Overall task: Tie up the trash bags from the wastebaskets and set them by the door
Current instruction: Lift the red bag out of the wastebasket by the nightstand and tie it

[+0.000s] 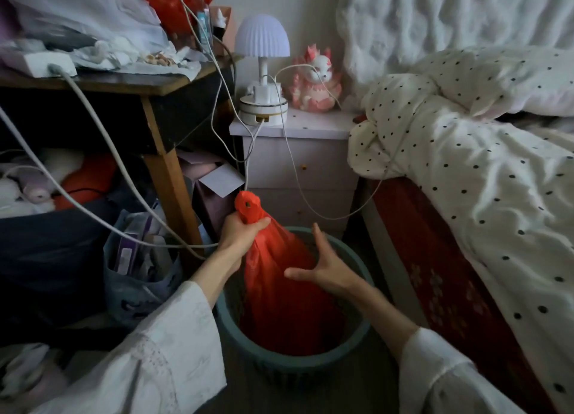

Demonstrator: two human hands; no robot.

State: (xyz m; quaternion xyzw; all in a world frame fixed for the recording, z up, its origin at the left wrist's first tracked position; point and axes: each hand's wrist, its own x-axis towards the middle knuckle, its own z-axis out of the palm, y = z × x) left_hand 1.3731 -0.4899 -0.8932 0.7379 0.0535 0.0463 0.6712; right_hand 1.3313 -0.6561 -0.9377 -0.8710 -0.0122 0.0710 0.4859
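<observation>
Left hand (240, 232): grip closed around the gathered neck of the red trash bag (276, 289), bunched top sticking out above the fist. Bag body hangs stretched down into the teal wastebasket (231, 323), which stands on the floor between a cluttered wooden surface (130, 83) and the bed (484, 196). Right hand (323, 266): grip open, fingers spread, just beside the bag's right flank; contact cannot be told. White nightstand (298, 159) behind the basket carries a mushroom-shaped lamp (262, 50).
</observation>
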